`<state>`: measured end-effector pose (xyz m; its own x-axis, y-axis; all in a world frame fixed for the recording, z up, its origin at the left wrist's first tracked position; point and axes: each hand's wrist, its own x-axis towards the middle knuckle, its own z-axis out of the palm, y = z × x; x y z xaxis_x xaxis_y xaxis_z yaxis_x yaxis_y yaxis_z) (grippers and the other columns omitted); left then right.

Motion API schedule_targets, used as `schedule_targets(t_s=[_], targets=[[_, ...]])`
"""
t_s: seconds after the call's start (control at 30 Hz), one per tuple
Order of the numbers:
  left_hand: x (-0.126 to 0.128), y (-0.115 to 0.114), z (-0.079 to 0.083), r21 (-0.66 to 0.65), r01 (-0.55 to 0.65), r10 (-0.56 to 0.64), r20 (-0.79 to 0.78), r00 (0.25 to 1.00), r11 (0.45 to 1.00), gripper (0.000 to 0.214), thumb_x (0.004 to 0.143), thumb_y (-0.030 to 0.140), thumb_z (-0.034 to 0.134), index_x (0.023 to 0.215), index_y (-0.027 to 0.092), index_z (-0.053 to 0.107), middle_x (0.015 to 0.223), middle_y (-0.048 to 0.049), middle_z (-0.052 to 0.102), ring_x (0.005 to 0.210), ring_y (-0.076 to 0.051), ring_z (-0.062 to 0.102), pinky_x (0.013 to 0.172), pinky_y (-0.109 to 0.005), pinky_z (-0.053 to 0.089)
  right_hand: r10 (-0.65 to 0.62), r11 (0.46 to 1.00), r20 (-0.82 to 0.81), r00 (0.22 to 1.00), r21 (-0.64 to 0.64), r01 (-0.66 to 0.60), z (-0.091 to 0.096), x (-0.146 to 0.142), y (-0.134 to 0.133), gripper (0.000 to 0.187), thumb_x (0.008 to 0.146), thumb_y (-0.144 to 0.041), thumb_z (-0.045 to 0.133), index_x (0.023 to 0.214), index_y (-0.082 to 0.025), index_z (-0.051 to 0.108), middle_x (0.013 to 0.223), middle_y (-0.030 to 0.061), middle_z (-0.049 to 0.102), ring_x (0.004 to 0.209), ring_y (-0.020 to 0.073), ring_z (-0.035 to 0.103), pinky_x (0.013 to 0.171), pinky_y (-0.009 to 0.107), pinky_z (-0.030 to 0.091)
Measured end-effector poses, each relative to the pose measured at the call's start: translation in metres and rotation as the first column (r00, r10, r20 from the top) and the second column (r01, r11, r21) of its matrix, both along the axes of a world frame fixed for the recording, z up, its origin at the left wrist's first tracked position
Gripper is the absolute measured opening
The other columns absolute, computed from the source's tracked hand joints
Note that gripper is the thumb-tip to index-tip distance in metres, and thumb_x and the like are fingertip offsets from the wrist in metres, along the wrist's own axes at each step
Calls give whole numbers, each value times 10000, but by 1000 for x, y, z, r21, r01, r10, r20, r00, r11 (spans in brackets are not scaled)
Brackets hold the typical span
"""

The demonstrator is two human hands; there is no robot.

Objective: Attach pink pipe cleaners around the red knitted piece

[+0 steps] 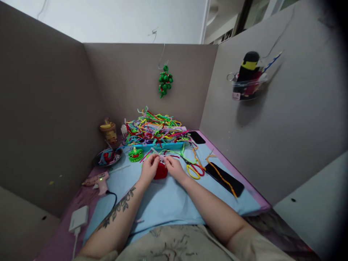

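Over the middle of the cloth, my left hand (pixel 150 167) and my right hand (pixel 174 167) meet, fingers closed in a pinch. Between the fingertips is a pale lilac pipe cleaner (pixel 162 157), partly hidden by them. A red piece (pixel 161 171) lies just below the hands; what it is I cannot make out. To the left sits a green fuzzy figure (pixel 135 154) with eyes. Yellow-and-red-handled scissors (pixel 195 170) lie to the right of my right hand, among loose pipe cleaners.
A blue tray (pixel 171 146) heaped with coloured pipe cleaners (pixel 154 127) stands at the back. On the left are a glue gun (pixel 100 181), a bowl (pixel 108 158) and a white power adapter (pixel 78 218). A black phone-like slab (pixel 224 179) lies right. Grey panels (pixel 130 72) enclose the table.
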<state>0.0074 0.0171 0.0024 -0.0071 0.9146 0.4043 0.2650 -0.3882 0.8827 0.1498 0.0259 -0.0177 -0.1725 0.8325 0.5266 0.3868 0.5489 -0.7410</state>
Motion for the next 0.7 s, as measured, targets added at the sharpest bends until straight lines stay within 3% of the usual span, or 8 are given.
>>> schedule_targets(t_s=[0.37, 0.53, 0.7], targets=[[-3, 4, -2, -13, -58, 57, -66, 996, 998, 186, 766, 287, 532, 768, 158, 665, 712, -33, 664, 680, -164, 584, 645, -261, 432, -118, 992, -10, 993, 51, 118, -1, 2, 2, 150, 837, -278, 469, 770, -205, 582, 716, 10, 603, 672, 159, 540, 624, 249, 407], [-1, 1, 1, -35, -54, 52, -51, 997, 998, 252, 748, 376, 575, 763, 148, 680, 695, -38, 665, 659, -160, 570, 620, -254, 420, -132, 986, 1, 991, 98, 132, 0, 3, 0, 127, 825, -239, 487, 747, -203, 581, 739, 19, 594, 715, 165, 540, 660, 262, 406], [-2, 0, 2, -78, -109, 106, -46, 993, 991, 362, 756, 455, 554, 600, 136, 626, 534, 3, 565, 535, -121, 483, 518, -229, 349, -151, 980, 23, 988, 138, 147, -1, 0, -3, 101, 793, -179, 497, 727, -200, 570, 739, 19, 560, 703, 159, 512, 668, 265, 403]])
